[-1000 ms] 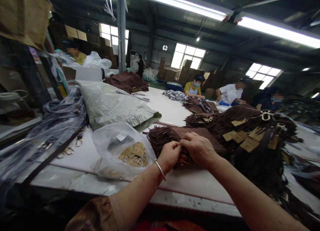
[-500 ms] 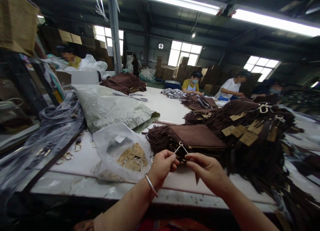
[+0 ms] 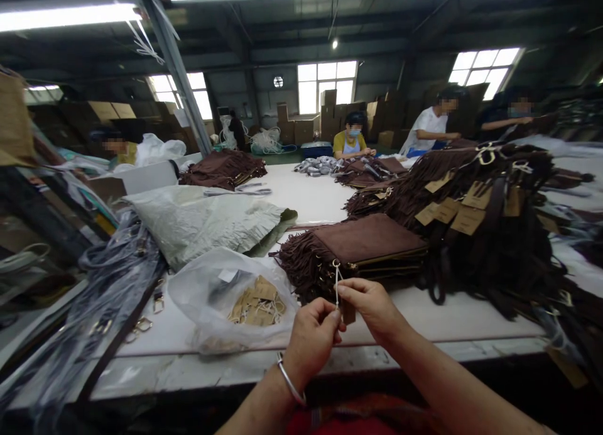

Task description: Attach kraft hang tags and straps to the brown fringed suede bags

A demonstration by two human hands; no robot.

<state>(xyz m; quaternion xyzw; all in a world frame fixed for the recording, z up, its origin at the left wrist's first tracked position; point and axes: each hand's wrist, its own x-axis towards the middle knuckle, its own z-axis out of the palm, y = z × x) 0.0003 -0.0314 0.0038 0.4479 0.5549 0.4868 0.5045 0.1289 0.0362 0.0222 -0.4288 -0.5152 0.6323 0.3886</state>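
Observation:
A stack of dark brown fringed bags (image 3: 372, 237) lies in front of me. White string (image 3: 337, 285) passes through a metal ring at the near corner of the stack and runs down to my hands. My left hand (image 3: 313, 337) is closed in a pinch on the lower end of the string. Beside it, my right hand (image 3: 372, 306) pinches the string higher up, thumb and fingertips together. A brown paper hang tag (image 3: 348, 311) dangles below the right fingers, partly hidden by them.
An open plastic bag (image 3: 198, 297) with loose tags (image 3: 259, 303) sits left of the stack. Tagged bags (image 3: 490, 227) are heaped at the right. Plastic-wrapped straps (image 3: 117, 278) and a woven sack (image 3: 202, 218) lie at the left. Several people work across the table (image 3: 301, 199).
My hands have drawn closer together and the string strands have gone from spread apart to nearly side by side. The tag now hangs between the hands. The camera view has shifted.

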